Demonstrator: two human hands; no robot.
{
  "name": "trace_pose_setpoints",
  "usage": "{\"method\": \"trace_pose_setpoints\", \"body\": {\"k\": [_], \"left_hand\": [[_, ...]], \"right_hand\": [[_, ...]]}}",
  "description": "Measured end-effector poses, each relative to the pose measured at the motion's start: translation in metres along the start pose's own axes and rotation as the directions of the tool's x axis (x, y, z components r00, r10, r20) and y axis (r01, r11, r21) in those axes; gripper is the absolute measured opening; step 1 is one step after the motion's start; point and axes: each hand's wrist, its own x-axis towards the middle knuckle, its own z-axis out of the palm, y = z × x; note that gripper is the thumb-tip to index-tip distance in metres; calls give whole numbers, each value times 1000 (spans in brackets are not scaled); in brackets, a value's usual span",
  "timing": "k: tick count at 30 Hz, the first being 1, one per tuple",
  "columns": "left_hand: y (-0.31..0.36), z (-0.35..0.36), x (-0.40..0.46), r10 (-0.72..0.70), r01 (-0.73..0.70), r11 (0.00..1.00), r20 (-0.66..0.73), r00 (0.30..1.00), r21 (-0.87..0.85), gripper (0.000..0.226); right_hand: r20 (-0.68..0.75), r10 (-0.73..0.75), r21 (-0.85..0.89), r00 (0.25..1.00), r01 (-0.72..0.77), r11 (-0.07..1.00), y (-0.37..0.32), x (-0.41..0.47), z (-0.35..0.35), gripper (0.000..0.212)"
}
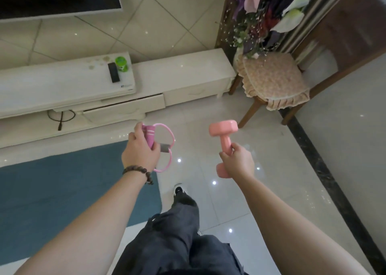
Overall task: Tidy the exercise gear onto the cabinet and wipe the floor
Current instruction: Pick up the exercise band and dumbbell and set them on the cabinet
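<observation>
Left hand (139,149) gripping pink rope (167,143), right hand (240,159) gripping dumbbell (224,132), chair (273,80) beside cabinet (188,74)

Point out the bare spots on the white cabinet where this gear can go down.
The lower right section of the cabinet, between the raised slab and the cushioned chair, is bare. The slab's left stretch is bare too. Its right end is crowded by the green canister and dark remote.
</observation>
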Motion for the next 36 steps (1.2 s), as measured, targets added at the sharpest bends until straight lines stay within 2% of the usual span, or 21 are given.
{"method": "trace_pose_setpoints", "body": {"k": [7, 16, 25, 31, 33, 36], "left_hand": [[24, 30, 106, -79, 78, 996, -44, 996, -35, 64], [48, 40, 272, -197, 197, 980, -36, 980, -15, 67], [65, 43, 359, -316, 313, 948, -41, 948, -65, 66], [76, 62, 402, -484, 475, 871, -57, 873, -128, 71], [79, 75, 418, -542, 528, 836, -80, 836, -149, 72], [88, 95, 441, -659, 631, 750, -140, 739, -202, 69]], "right_hand": [[47, -55, -83, 997, 59, 995, -63, 113, 0, 9], [181, -137, -195, 974, 172, 965, -191, 272, 13, 12], [302, -235, -213, 924, 305, 928, -270, 369, 28, 14], [392, -315, -261, 865, 432, 863, -313, 443, 55, 12], [449, -353, -249, 821, 494, 833, -328, 476, 63, 11], [542, -421, -249, 727, 618, 746, -352, 524, 69, 9]]}}
